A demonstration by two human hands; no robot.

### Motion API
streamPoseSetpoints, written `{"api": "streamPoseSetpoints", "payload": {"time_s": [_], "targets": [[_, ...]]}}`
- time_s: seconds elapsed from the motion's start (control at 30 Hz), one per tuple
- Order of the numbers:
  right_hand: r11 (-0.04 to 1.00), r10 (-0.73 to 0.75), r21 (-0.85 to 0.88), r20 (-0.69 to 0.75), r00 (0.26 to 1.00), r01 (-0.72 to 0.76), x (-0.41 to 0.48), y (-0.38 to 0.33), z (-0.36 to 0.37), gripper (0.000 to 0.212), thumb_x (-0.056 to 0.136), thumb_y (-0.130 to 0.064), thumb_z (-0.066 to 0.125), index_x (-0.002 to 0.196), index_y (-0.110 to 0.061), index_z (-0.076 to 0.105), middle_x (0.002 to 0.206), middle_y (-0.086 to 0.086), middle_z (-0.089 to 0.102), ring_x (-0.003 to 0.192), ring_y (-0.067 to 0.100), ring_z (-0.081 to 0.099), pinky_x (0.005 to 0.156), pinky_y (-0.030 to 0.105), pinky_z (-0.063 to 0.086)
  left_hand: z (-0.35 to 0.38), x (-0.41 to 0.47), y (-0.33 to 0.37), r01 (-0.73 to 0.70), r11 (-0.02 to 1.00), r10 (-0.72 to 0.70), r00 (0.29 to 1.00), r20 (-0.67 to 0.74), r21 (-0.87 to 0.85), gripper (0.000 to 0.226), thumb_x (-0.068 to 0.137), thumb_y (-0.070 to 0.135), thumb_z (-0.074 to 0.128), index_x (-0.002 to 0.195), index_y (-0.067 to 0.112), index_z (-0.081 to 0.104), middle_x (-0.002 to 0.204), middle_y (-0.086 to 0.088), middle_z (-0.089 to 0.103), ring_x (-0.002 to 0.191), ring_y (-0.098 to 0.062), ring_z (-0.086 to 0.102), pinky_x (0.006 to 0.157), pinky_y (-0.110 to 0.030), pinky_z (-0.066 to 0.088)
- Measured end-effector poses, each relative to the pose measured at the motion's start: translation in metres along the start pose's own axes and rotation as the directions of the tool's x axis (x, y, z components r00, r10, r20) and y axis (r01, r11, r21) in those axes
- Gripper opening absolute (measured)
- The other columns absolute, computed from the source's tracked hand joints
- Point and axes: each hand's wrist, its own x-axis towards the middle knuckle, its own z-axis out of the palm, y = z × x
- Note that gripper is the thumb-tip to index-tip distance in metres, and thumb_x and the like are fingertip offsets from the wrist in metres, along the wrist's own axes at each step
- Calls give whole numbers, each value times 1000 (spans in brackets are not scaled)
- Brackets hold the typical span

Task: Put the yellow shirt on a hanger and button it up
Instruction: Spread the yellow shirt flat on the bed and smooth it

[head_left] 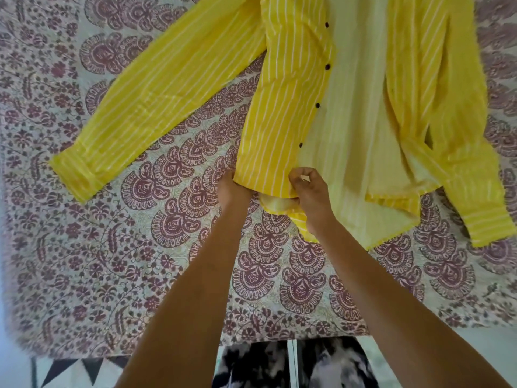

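The yellow shirt (pixel 282 107) with thin white stripes lies flat on the bed, front open, pale inner side showing down the middle. Several dark buttons (pixel 317 105) run along the edge of its left front panel. One sleeve stretches out to the left, the other lies folded at the right. My left hand (pixel 230 189) grips the bottom hem of the left front panel at its outer corner. My right hand (pixel 309 191) pinches the same hem at the button edge. No hanger is in view.
A bedspread (pixel 140 247) with maroon paisley and flower print covers the bed. Its near edge runs across the bottom of the view. My black-and-white patterned clothing (pixel 293 365) shows below that edge.
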Motion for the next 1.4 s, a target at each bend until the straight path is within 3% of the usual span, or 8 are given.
{"api": "streamPoseSetpoints", "payload": {"time_s": [0.13, 0.4, 0.53, 0.63, 0.83, 1.07, 1.23, 1.4], "targets": [[998, -62, -24, -13, 998, 62, 1, -2, -12, 12, 94, -11, 48, 92, -21, 55, 88, 1, 61, 76, 11, 58, 52, 18, 50, 10, 0, 7, -30, 998, 28, 999, -42, -47, 24, 81, 5, 43, 60, 14, 47, 65, -6, 54, 61, -21, 45, 51, -25, 30], [954, -298, -182, -515, 804, 237, 13, -2, -21, 42, 78, 17, 31, 98, 3, 65, 109, 14, 66, 107, 17, 57, 81, -6, 32, -11, -3, -1, -147, 826, 71, 985, -158, -544, 19, 93, 8, 42, 80, 21, 45, 87, -2, 64, 83, -15, 63, 73, -26, 54], [950, -311, -162, -601, 737, 268, 15, -6, -28, 41, 83, 14, 31, 111, 5, 61, 120, 16, 61, 118, 22, 52, 83, -8, 28, -12, -1, -8, -313, 948, 318, 943, 94, -60, 26, 84, 7, 58, 106, 18, 52, 103, -2, 61, 85, -11, 57, 70, -28, 49], [931, -356, -180, -645, 676, 318, 12, -14, -38, 41, 87, 11, 30, 119, 5, 55, 129, 18, 54, 125, 25, 46, 84, -10, 25, 5, 0, -8, -471, 839, 390, 870, 301, 272, 60, 78, 10, 65, 133, 18, 42, 127, -10, 44, 113, -23, 46, 96, -40, 43], [881, -462, -293, -705, 538, 371, 25, -28, -72, 46, 88, 4, 29, 133, 6, 37, 140, 24, 36, 133, 31, 35, 91, -4, 24, 38, -6, 13, -470, 812, 403, 880, 250, 346, 73, 76, 32, 71, 140, 28, 35, 134, -10, 38, 126, -28, 36, 106, -49, 32], [894, -447, -323, -682, 579, 310, 23, -31, -78, 48, 93, -6, 44, 138, 1, 28, 143, 19, 31, 136, 29, 30, 93, -2, 20, 77, -14, 34, -533, 776, 481, 846, 231, 337, 58, 72, 32, 73, 124, 23, 49, 124, -7, 50, 119, -27, 42, 101, -44, 31], [922, -387, -295, -701, 600, 250, 20, -29, -83, 46, 91, -7, 47, 135, 0, 36, 139, 17, 40, 131, 27, 37, 97, 18, 28, 58, -18, 41, -597, 797, 600, 800, -7, 88, 25, 73, -6, 54, 90, 12, 59, 73, -4, 64, 59, -14, 52, 46, -22, 35], [937, -347, -218, -682, 644, 274, 17, -21, -81, 55, 90, 3, 43, 140, -3, 22, 101, 4, 49, 77, 14, 48, 63, 10, 39, -31, -13, 19, -655, 743, 644, 647, -408, 134, 31, 61, -3, 47, 88, 5, 61, 80, 0, 57, 64, -4, 43, 49, -18, 27]]}}
